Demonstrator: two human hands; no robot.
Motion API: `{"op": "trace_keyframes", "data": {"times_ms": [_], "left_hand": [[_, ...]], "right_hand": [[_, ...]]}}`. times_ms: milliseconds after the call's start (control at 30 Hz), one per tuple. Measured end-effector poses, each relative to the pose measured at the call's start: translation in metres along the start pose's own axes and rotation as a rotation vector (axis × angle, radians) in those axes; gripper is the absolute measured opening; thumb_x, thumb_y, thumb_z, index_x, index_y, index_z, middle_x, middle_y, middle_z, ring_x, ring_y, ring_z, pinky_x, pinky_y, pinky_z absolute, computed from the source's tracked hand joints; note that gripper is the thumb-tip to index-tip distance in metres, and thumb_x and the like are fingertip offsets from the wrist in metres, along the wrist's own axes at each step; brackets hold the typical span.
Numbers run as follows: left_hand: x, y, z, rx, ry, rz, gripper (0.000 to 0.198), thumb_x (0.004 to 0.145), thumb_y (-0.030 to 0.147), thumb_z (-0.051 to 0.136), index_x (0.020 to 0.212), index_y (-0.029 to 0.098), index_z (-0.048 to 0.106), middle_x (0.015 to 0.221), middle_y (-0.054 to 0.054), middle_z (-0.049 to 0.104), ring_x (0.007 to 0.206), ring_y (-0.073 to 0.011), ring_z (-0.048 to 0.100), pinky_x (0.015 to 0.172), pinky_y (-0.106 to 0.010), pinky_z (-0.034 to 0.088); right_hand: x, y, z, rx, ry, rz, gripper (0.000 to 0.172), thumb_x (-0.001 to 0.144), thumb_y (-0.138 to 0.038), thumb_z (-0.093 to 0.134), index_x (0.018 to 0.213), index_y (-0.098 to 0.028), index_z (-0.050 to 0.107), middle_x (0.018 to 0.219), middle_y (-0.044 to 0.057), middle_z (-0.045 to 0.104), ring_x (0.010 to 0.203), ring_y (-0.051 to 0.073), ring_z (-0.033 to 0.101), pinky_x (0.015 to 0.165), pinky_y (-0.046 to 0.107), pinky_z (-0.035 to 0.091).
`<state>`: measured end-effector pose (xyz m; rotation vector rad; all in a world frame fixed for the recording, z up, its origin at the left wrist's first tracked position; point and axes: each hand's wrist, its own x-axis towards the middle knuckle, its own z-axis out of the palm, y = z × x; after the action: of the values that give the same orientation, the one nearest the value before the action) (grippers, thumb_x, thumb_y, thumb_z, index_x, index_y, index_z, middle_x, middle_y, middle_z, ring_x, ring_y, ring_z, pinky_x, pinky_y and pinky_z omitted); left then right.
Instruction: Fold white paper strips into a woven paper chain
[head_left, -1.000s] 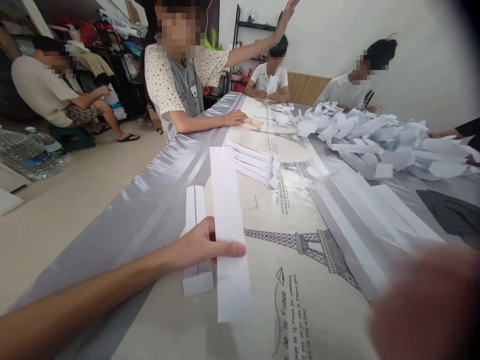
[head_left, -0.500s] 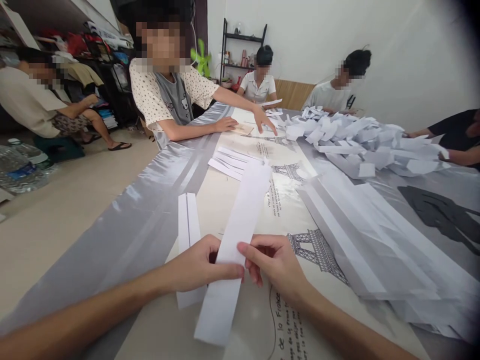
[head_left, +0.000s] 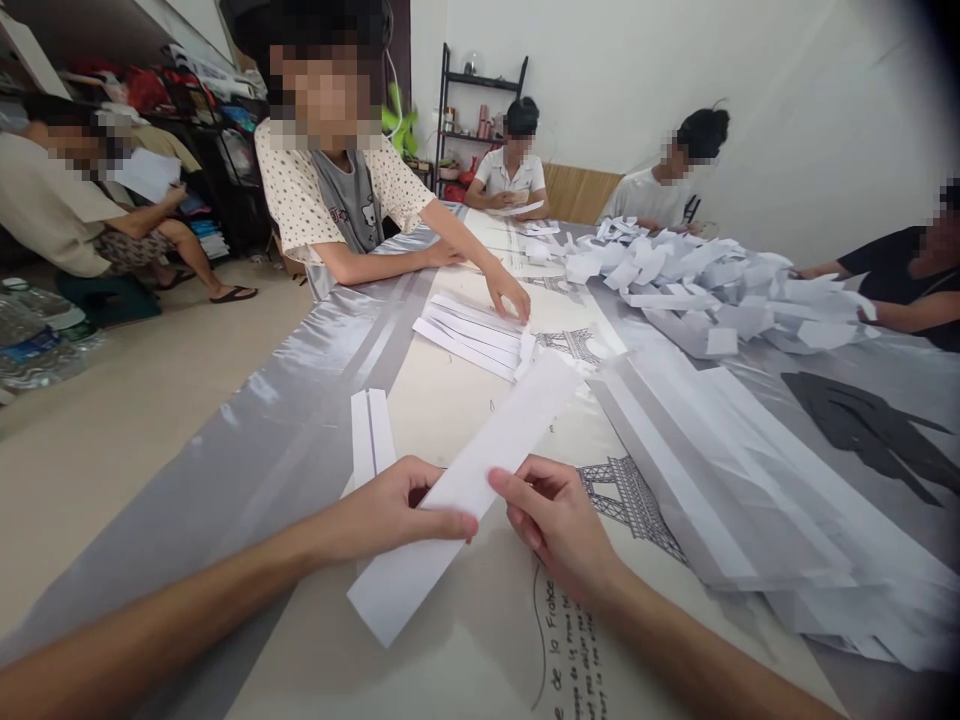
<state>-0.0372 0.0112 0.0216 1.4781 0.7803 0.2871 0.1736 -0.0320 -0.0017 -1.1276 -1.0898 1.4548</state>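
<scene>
A long white paper strip (head_left: 472,490) slants up to the right above the table, held between both hands. My left hand (head_left: 397,505) is closed on its lower part, thumb across the top face. My right hand (head_left: 551,510) pinches the strip's right edge, thumb on top and the other fingers curled below. Partly behind my left hand lies a folded paper piece (head_left: 371,430) with a dark line down its length. Farther ahead several narrow paper strips (head_left: 469,335) lie side by side on the printed table cover (head_left: 480,640).
Long translucent paper sleeves (head_left: 720,470) are stacked on the right, with a heap of folded white papers (head_left: 705,280) behind them. A dark flat piece (head_left: 855,425) lies at far right. A co-worker's hand (head_left: 510,292) reaches over the laid-out strips; other people sit around.
The held paper strip has turned clockwise, its far end swinging right and its near end left. The co-worker's reaching hand has come down toward the laid-out strips. A seated person at left now shows a paper.
</scene>
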Motion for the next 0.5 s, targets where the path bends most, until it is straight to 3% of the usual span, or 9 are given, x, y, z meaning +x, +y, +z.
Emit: {"op": "trace_keyframes", "data": {"times_ms": [167, 300, 500], "left_hand": [[-0.003, 0.004, -0.003, 0.026, -0.059, -0.078, 0.038, 0.084, 0.052, 0.073, 0.078, 0.014, 0.069, 0.068, 0.001, 0.056, 0.056, -0.0092, 0.046, 0.048, -0.019, 0.031], [-0.006, 0.006, -0.01, 0.079, -0.103, -0.112, 0.04, 0.082, 0.053, 0.074, 0.076, 0.015, 0.067, 0.066, 0.002, 0.054, 0.054, -0.0088, 0.045, 0.047, -0.019, 0.031], [-0.007, 0.006, -0.019, 0.075, -0.2, -0.071, 0.04, 0.081, 0.053, 0.074, 0.072, 0.015, 0.065, 0.063, 0.003, 0.05, 0.052, -0.0086, 0.042, 0.047, -0.02, 0.029]], "right_hand": [[0.007, -0.003, -0.01, -0.021, 0.041, -0.011, 0.046, 0.083, -0.051, 0.078, 0.061, -0.019, 0.053, 0.042, -0.008, 0.04, 0.04, 0.006, 0.027, 0.043, 0.025, 0.018], [0.01, -0.005, -0.022, -0.079, 0.059, -0.049, 0.057, 0.084, -0.049, 0.078, 0.051, -0.02, 0.042, 0.041, -0.009, 0.03, 0.042, 0.006, 0.022, 0.047, 0.028, 0.016], [0.01, -0.008, -0.028, -0.151, 0.086, -0.056, 0.062, 0.087, -0.054, 0.073, 0.046, -0.02, 0.04, 0.042, -0.006, 0.034, 0.042, 0.007, 0.024, 0.048, 0.03, 0.015]]}}
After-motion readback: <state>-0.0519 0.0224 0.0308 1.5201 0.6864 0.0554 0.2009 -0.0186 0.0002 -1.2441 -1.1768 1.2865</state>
